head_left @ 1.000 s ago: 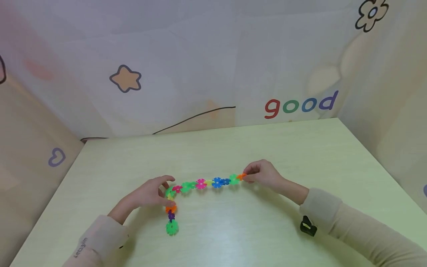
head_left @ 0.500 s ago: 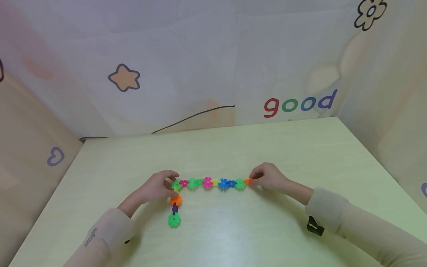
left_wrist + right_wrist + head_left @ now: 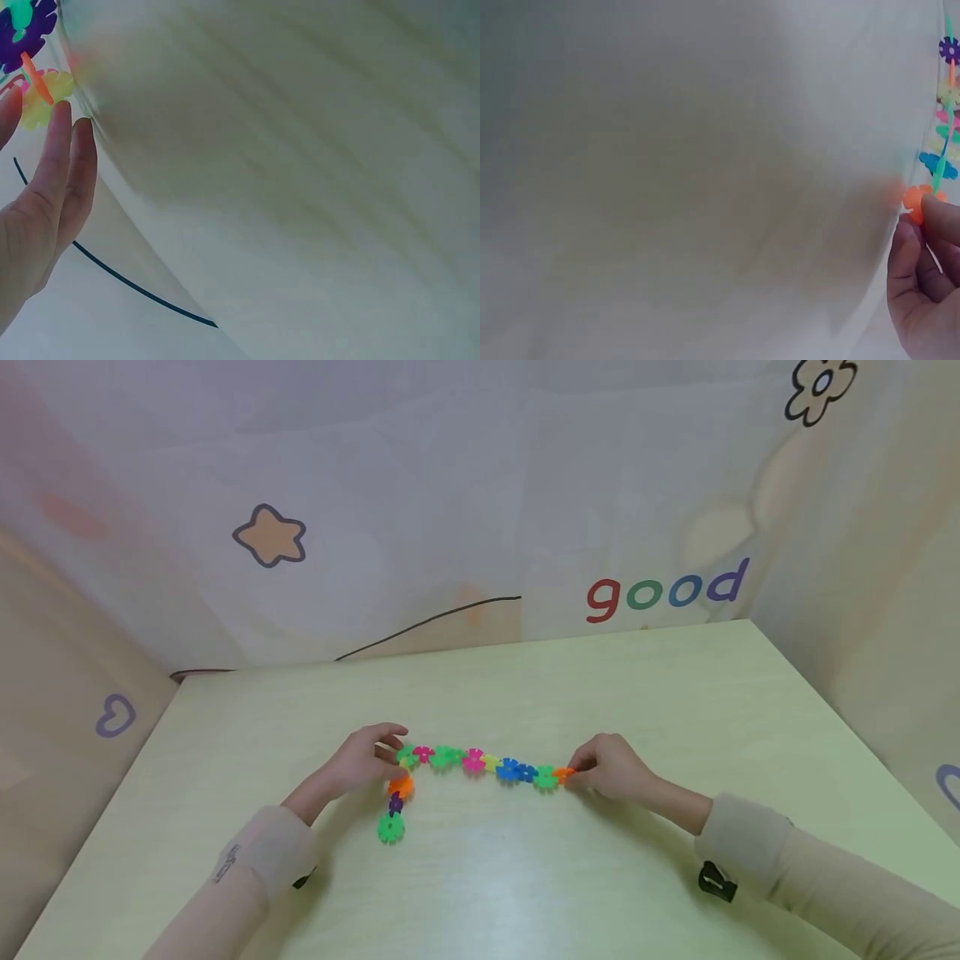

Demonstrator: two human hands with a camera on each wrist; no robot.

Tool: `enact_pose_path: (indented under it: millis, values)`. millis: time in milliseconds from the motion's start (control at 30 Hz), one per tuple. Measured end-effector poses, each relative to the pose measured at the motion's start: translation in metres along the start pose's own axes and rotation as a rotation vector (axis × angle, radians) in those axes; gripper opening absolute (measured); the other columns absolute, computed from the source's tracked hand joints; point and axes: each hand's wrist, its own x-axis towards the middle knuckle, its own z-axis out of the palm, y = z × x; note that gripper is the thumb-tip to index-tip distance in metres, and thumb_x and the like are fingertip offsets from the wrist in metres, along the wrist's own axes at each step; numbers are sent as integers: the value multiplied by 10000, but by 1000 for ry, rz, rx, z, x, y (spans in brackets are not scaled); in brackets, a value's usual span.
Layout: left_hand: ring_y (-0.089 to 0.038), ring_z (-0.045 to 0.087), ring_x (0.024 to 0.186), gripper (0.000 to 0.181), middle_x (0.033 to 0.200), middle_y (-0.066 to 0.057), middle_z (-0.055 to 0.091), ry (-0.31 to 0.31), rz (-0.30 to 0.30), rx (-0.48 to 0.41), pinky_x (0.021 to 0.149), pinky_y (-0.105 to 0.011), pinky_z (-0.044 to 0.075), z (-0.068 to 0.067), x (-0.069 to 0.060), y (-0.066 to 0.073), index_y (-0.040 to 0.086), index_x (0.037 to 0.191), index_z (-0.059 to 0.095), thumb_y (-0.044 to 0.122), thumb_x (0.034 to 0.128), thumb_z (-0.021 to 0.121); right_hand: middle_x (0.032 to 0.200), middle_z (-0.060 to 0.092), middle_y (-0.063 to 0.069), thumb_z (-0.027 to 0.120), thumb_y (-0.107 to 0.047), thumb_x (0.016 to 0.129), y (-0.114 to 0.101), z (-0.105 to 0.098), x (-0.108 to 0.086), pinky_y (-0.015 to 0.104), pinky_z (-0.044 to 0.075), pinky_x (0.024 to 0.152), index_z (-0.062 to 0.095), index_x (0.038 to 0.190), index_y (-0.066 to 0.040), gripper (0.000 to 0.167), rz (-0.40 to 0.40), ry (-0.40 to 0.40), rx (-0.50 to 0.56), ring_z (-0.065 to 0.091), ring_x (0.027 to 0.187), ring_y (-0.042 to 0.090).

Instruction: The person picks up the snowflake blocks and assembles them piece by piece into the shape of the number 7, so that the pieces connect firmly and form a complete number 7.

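A chain of interlocking plastic snowflake discs (image 3: 474, 761) in several colours runs between my two hands, bent at its left part. From the bend, an orange disc (image 3: 401, 787), a purple disc (image 3: 395, 806) and a green disc (image 3: 390, 828) extend toward me. My left hand (image 3: 363, 764) holds the chain at the bend between thumb and fingers, partly covering a green and a yellow disc. In the left wrist view, fingertips meet the yellow disc (image 3: 61, 84). My right hand (image 3: 615, 767) pinches the orange end disc (image 3: 562, 774), also visible in the right wrist view (image 3: 915, 199).
Beneath the hands lies a pale table (image 3: 480, 893). A printed cloth backdrop (image 3: 420, 510) stands behind it and along both sides. Black straps or clips (image 3: 717, 881) hang under the cuffs.
Both hands have shifted the chain. Its left part has moved farther from me and to the right; its right end has moved slightly right and nearer, so the row now slants. Both grips stay.
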Motion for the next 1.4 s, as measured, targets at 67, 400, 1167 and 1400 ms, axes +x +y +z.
enact_pose_path:
  millis: [67,400,1167,1400]
  values:
    - [-282,562,977,576,1123,-160,545,1,0,-4,839,-385,482,0,2,1,-6,1289,454,27,770,701,650,628,-27,735,-70,734,-1,1,-2,274,403,588,709,725,-43,39,-2,14,-17,471,661,145]
    - [-332,548,1045,545,1162,-203,545,-4,37,-18,869,-395,468,-2,16,6,-49,1293,435,-1,799,661,705,639,-30,741,-62,726,-4,5,-14,269,437,575,717,767,-52,48,2,2,14,503,653,131]
    - [-334,531,1084,504,1205,-227,527,13,85,-103,881,-393,461,-6,19,7,-51,1298,432,73,849,626,571,545,-24,715,-295,775,-11,-5,-30,228,362,461,650,658,-93,242,3,-197,66,420,494,103]
    - [-267,633,810,445,966,-183,633,73,-45,-147,701,-328,532,-20,-8,-5,-59,1230,475,173,877,613,711,622,49,620,-233,868,-5,-6,-18,283,458,511,648,844,-13,224,52,-234,243,563,614,187]
